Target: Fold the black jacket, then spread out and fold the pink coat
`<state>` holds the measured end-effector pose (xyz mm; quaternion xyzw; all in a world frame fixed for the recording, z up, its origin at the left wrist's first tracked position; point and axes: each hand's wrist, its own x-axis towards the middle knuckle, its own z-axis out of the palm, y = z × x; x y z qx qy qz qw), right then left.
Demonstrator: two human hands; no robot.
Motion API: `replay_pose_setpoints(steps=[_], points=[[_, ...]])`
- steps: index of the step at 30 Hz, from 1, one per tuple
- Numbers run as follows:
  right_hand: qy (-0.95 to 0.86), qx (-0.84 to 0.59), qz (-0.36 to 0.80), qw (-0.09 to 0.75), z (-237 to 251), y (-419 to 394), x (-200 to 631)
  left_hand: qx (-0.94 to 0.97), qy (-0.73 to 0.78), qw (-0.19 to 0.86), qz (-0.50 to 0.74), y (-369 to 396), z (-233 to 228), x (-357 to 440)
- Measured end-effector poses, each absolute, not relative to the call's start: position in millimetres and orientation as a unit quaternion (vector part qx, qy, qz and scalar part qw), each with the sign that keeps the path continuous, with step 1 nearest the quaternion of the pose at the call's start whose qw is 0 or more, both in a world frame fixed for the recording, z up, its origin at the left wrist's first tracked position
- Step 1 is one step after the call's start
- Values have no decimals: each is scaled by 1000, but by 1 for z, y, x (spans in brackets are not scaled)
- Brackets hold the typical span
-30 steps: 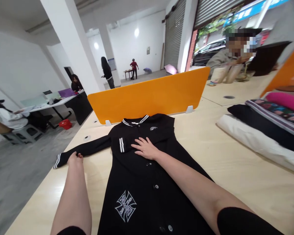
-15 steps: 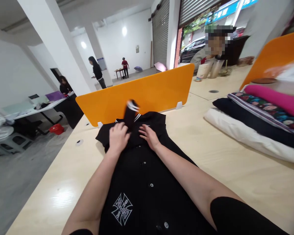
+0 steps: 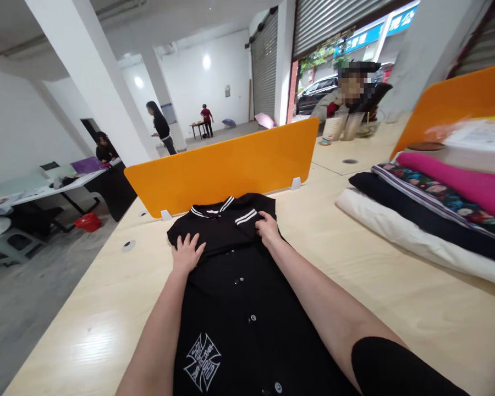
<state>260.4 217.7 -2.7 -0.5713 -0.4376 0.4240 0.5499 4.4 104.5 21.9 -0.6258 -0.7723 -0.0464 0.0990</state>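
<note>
Your wooden table (image 3: 396,291) is long and pale, with an orange divider panel (image 3: 223,165) standing across it just beyond the work. To your right, well apart from your arms, lies a stack of folded textiles (image 3: 429,214): white at the bottom, dark and patterned layers above, pink on top.

The black button-front jacket (image 3: 239,291) lies flat in front of you, collar toward the divider and buttons facing up, with its sleeve folded across the chest so that the white-striped cuff (image 3: 246,216) sits near the right shoulder.

Your left hand (image 3: 186,254) presses flat on the jacket's left chest, fingers spread apart. Your right hand (image 3: 268,226) rests just beside the cuff, fingers bent onto the cloth; whether they pinch it or only press, you cannot tell from here.

The risks, as I judge them:
- The folded sleeve looks loosely laid; lifting either palm sharply could let it slide off.
- Dragging your right forearm, which lies over the jacket's body, may wrinkle the front or shift the whole garment.
- Pulling on the cuff alone could skew the collar (image 3: 212,208) out of line.
</note>
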Motion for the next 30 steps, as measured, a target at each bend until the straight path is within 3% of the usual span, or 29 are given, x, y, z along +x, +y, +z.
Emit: replay_pose_setpoints(steps=[3, 7, 12, 16, 18, 20, 22, 25, 28, 30], points=[[-460, -596, 359, 551, 19, 213, 278, -618, -782, 77, -37, 104, 12, 4], [-625, -539, 102, 555, 63, 183, 277, -622, -777, 84, -45, 103, 12, 6], [-870, -386, -59, 300, 70, 145, 236, -625, -771, 110, -54, 101, 11, 5], [-847, -525, -42, 72, 54, 151, 239, -624, -771, 111, -58, 101, 9, 5], [-811, -585, -5, 6, 53, 157, 253, -623, -773, 105, -65, 102, 8, 5], [-796, -606, -2, 5, 55, 159, 265, -622, -774, 98, -69, 102, 8, 5], [-801, -593, -38, 69, 57, 157, 268, -624, -773, 95, -68, 103, 8, 5], [-871, -446, -94, 183, 55, 152, 253, -625, -771, 101, -66, 102, 8, 5], [-933, -301, -80, 179, 47, 159, 238, -625, -770, 109, -73, 101, 7, 4], [-933, -323, -69, 146, 40, 169, 241, -626, -768, 109, -77, 101, 7, 4]])
